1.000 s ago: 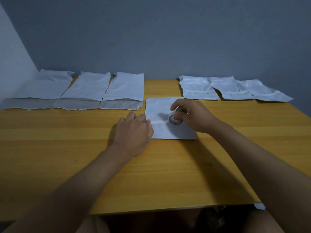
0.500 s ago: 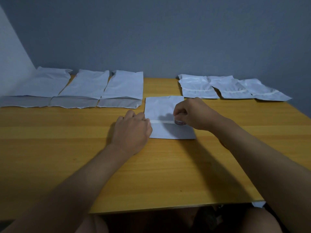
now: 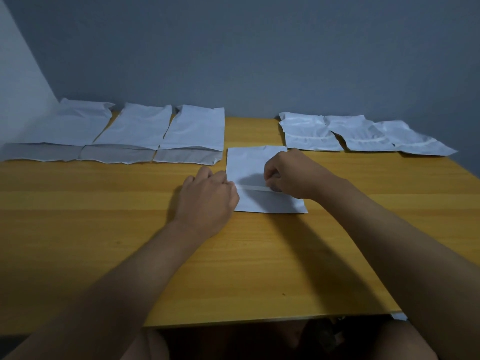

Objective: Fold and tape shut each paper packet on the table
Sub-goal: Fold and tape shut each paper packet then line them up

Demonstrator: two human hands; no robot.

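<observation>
Centrally, packet [image 3: 255, 165]: lies flat mid-table [image 3: 104, 229], long axis running away from the person, folded edge nearest them.
Tape strip [image 3: 253, 187]: crosses the packet left to right.
Left hand [image 3: 207, 201]: fingers curled, tips on the strip's left end.
Right hand [image 3: 293, 175]: fingers curled round a tape roll [image 3: 275, 188], mostly hidden.
Other packets: three unfolded far left [image 3: 135, 128], three taped far right [image 3: 309, 131].
</observation>
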